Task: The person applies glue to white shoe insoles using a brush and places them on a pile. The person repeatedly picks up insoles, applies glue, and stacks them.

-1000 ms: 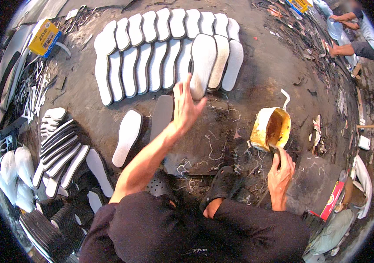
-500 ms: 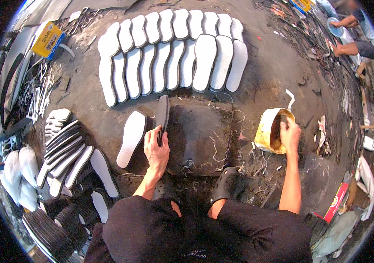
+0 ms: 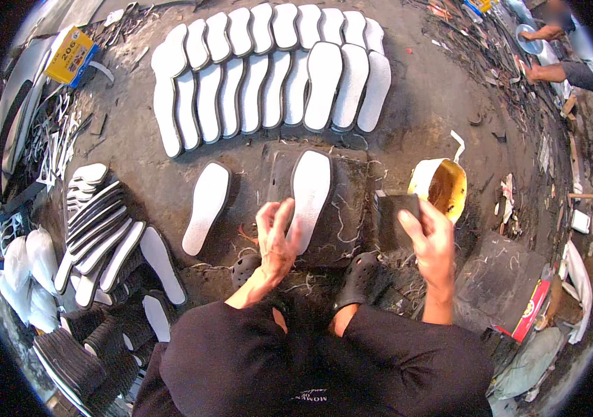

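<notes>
the left hand (image 3: 277, 240) rests with spread, released fingers (image 3: 266, 212) on the lower end of a white shoe sole (image 3: 309, 196), which lies flat on a dark work pad (image 3: 352, 208) on the floor just ahead of the person's knees. the right hand (image 3: 430, 240) is clenched around a dark brush block (image 3: 395, 217), held just beside a yellow glue tin (image 3: 442, 186) that stands open at the pad's right edge. a second white sole (image 3: 206, 207) lies alone to the left of the pad, apart from it. further out, a long double row of white soles (image 3: 268, 69) fans across the floor, each overlapping or touching its neighbour. at the left a looser stack of soles (image 3: 98, 229) leans in a pile. two dark clogs (image 3: 359, 274) on the person's feet sit at the pad's near edge
</notes>
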A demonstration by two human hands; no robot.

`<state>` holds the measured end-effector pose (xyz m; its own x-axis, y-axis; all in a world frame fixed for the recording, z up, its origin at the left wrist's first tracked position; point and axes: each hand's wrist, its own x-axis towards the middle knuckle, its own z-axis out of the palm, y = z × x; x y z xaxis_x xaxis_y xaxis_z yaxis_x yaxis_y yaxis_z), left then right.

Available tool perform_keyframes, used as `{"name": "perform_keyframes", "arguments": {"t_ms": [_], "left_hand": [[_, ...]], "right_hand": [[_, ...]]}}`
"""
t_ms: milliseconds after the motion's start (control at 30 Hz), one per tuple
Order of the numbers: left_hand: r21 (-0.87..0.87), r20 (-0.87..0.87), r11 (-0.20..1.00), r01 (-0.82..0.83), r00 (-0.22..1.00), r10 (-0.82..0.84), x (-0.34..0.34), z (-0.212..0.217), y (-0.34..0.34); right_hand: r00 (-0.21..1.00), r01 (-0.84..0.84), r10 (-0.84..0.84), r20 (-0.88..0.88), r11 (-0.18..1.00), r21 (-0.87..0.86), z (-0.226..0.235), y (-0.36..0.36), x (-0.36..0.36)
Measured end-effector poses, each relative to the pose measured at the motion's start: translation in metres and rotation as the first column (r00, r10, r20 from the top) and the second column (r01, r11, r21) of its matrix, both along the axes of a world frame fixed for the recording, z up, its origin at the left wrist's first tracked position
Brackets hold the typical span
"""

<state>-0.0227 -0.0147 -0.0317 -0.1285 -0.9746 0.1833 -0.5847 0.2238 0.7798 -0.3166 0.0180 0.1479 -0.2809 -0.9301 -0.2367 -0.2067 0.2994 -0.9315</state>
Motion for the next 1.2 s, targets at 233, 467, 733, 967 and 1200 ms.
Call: {"name": "perform_keyframes", "arguments": {"t_ms": [233,467,733,967,1200], "left_hand": [[0.181,0.14,0.954,0.239,0.954,-0.266,0.015,0.016,0.046],[0.257,0.149,0.926,0.277,0.935,-0.321,0.024,0.024,0.05],[0.321,0.182,0.901,0.293,0.914,-0.362,0.03,0.033,0.047],[0.392,0.075,0.867,0.308,0.928,-0.364,0.032,0.022,0.052],[0.327,0.072,0.888,0.324,0.928,-0.365,0.009,0.021,0.024]], "right_hand": [[0.898,-0.113,0.063,-0.436,0.989,-0.09,-0.106,-0.087,0.097],[0.75,-0.217,0.131,-0.648,0.975,-0.054,-0.129,-0.119,0.087],[0.332,-0.884,0.575,-0.748,0.465,-0.035,-0.136,-0.184,0.08],[0.522,-0.636,0.45,-0.724,0.772,0.021,-0.121,-0.083,0.054],[0.706,-0.498,0.254,-0.661,0.842,-0.209,-0.133,-0.115,0.034]]}}
